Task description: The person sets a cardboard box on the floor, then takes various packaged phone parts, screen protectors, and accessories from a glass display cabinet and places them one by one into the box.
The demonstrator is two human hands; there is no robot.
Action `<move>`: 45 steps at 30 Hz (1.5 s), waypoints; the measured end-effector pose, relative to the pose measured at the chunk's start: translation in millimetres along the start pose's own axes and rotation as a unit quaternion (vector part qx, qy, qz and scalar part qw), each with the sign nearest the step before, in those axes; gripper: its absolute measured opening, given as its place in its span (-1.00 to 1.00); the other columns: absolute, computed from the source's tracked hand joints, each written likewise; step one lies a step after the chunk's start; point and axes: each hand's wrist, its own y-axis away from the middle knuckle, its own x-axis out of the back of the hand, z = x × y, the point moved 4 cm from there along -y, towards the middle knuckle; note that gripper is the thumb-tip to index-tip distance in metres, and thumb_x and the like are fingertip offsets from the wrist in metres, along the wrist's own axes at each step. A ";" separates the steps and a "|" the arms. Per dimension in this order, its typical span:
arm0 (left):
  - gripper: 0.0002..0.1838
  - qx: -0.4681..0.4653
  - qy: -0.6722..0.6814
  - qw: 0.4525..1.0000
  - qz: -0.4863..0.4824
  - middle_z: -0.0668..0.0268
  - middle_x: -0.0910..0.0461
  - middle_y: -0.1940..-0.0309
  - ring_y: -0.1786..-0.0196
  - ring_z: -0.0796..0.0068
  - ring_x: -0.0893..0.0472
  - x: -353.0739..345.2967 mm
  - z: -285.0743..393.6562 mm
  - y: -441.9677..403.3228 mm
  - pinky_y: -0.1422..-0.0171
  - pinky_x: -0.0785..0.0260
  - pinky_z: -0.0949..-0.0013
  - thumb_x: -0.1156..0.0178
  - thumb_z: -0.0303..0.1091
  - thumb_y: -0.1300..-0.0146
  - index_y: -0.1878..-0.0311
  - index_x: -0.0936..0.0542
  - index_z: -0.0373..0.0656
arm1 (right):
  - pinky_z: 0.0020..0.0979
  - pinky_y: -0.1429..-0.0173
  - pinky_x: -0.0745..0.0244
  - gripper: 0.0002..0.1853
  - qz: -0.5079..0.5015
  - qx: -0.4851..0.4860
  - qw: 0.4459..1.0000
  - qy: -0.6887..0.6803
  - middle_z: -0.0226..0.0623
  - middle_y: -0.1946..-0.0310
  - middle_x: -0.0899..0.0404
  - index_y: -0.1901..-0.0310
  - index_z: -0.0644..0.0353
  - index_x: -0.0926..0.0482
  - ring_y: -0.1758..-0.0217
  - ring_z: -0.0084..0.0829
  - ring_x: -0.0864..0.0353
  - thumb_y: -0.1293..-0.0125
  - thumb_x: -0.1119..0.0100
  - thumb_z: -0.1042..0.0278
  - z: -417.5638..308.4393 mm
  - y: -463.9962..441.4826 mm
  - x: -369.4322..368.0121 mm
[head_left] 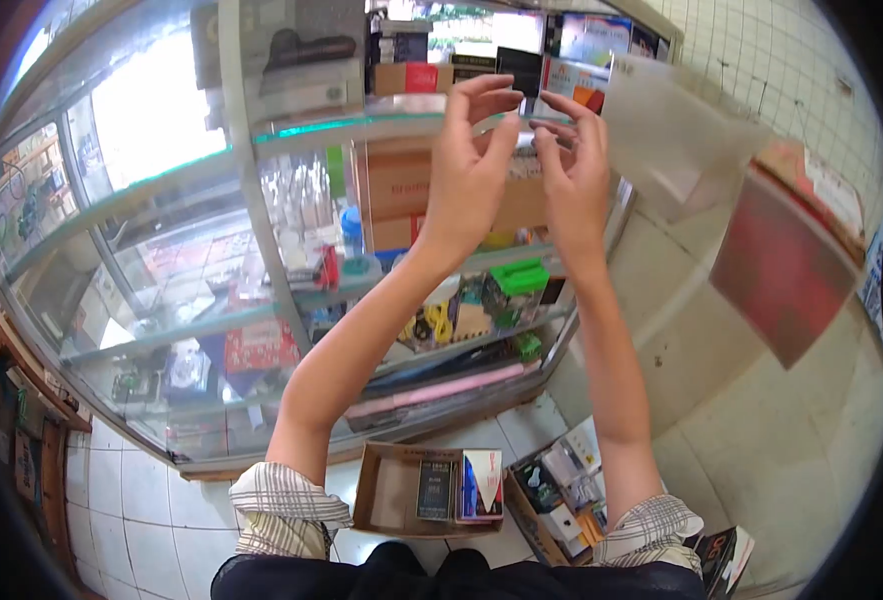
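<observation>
Left hand [471, 155] and right hand [579, 165] both raised, fingers loosely curled, a gap between them, nothing visibly held. Around the fingertips, apparently farther back on the upper shelf: dark box [518, 70] beyond the left, white-and-orange box [571, 76] beyond the right (touching or not, can't tell; depth is poor). Risks: fingers could knock the glass shelf edge [306, 128] running left of the left hand if they drop too low; a careless nudge could tip a box, since they're packed close. Right hand swinging outward could catch the translucent sheet [661, 120] beside it. Brown carton [393, 170] partly hidden behind left hand; sheet blurred, most box labels unreadable.
</observation>
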 end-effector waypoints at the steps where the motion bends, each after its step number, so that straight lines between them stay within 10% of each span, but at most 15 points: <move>1: -0.69 -0.014 -0.037 0.999 0.008 0.19 -0.45 0.08 -0.06 0.43 -0.42 -3.6 -11.2 -16.1 -0.16 -0.24 0.40 0.04 -0.46 -0.23 -0.05 -0.31 -0.24 | -0.45 0.05 -0.44 -0.73 0.007 -0.020 0.999 0.024 -0.20 0.09 -0.29 0.04 0.27 -0.41 0.14 -0.42 -0.49 -0.19 0.04 0.55 10.1 -14.4 -3.8; 10: -0.69 0.044 -0.344 0.938 -0.025 -0.01 -0.42 0.06 -0.04 0.14 -0.43 11.6 -104.2 -115.8 -0.11 -0.25 0.23 0.00 -0.43 -0.14 0.03 -0.37 -0.27 | -0.27 -0.08 -0.31 -0.63 -0.053 -0.075 0.985 0.147 0.09 0.06 -0.27 0.05 0.35 -0.38 0.03 -0.03 -0.37 -0.04 -0.06 0.53 186.4 -114.3 -57.5; 16: -0.49 0.048 -0.648 0.760 0.022 -0.03 -0.39 0.08 -0.05 0.03 -0.33 33.9 -179.9 -160.9 -0.10 -0.20 0.10 -0.13 -0.32 -0.04 -0.09 -0.33 -0.25 | -0.02 -0.20 -0.14 -0.29 -0.152 -0.047 0.936 0.313 0.04 -0.21 -0.10 -0.19 0.15 -0.26 -0.13 0.12 -0.18 0.06 -0.25 0.20 255.2 -129.7 -84.5; 23: -0.36 0.018 -0.760 0.649 -0.016 -0.03 -0.40 0.01 -0.09 0.08 -0.25 37.3 -206.4 -153.4 -0.19 0.04 0.08 -0.19 -0.20 0.02 -0.15 -0.29 -0.28 | 0.07 -0.21 -0.07 -0.30 -0.220 -0.086 0.863 0.446 -0.02 -0.30 0.16 -0.19 -0.09 -0.25 -0.24 0.09 0.03 0.07 -0.26 0.30 236.8 -132.1 -91.8; 36: -0.45 0.071 -0.608 0.790 0.043 0.05 -0.45 0.03 -0.12 0.12 -0.26 44.4 -181.2 -157.0 -0.22 0.08 0.01 -0.12 -0.35 0.02 -0.13 -0.33 -0.13 | 0.00 -0.05 -0.30 -0.43 -0.178 -0.096 0.896 0.395 0.08 -0.07 -0.09 -0.04 0.06 -0.27 -0.05 0.13 -0.16 0.05 -0.26 0.29 254.5 -140.3 -104.6; 45: -0.54 0.058 -0.578 0.810 0.073 -0.03 -0.40 0.09 -0.01 -0.01 -0.37 46.9 -182.2 -162.1 -0.25 0.05 -0.02 -0.05 -0.36 -0.06 -0.08 -0.30 -0.23 | -0.18 -0.28 0.06 -0.45 -0.071 -0.263 0.942 0.195 0.11 -0.10 -0.15 -0.10 0.18 -0.31 -0.14 0.04 -0.08 0.04 -0.07 0.37 244.0 -141.7 -80.7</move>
